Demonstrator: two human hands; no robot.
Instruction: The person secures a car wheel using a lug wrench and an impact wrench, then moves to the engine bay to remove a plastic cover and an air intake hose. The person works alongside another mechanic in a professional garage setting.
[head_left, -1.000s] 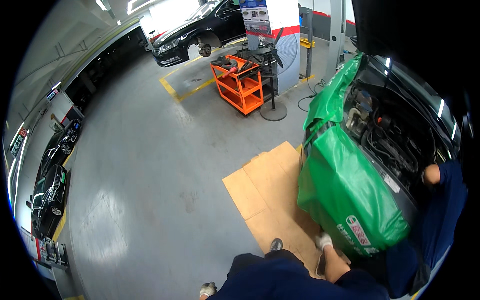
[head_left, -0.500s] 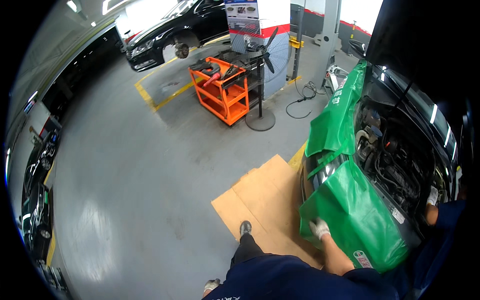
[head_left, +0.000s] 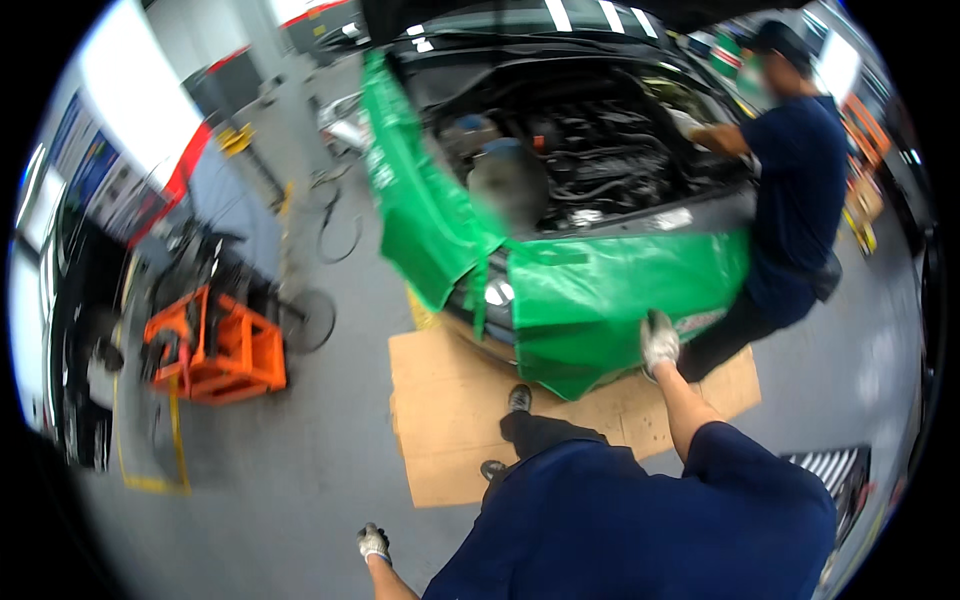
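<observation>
My right hand [head_left: 660, 342], in a whitish work glove, is at the front of a green fender cover [head_left: 590, 300]. Its fingers are stretched out; whether they touch the cover I cannot tell. The cover drapes over the nose and one fender of a dark car, whose engine bay [head_left: 620, 150] lies exposed under the raised hood. Low and to the left, away from the car, my left hand [head_left: 373, 543] hangs gloved, its fingers curled. Something dark shows at its fingers, too small to make out.
A co-worker [head_left: 800, 190] in dark blue leans in at the car's right side, a gloved hand over the engine bay. Flattened cardboard [head_left: 450, 420] lies under my feet. An orange tool cart [head_left: 230, 350] and a fan stand left. A slatted dark grille [head_left: 835, 475] is at lower right.
My view has swung right, so the car now fills the middle and the co-worker shows. My right hand has shifted along the cover toward its right part. My left hand shows more fully.
</observation>
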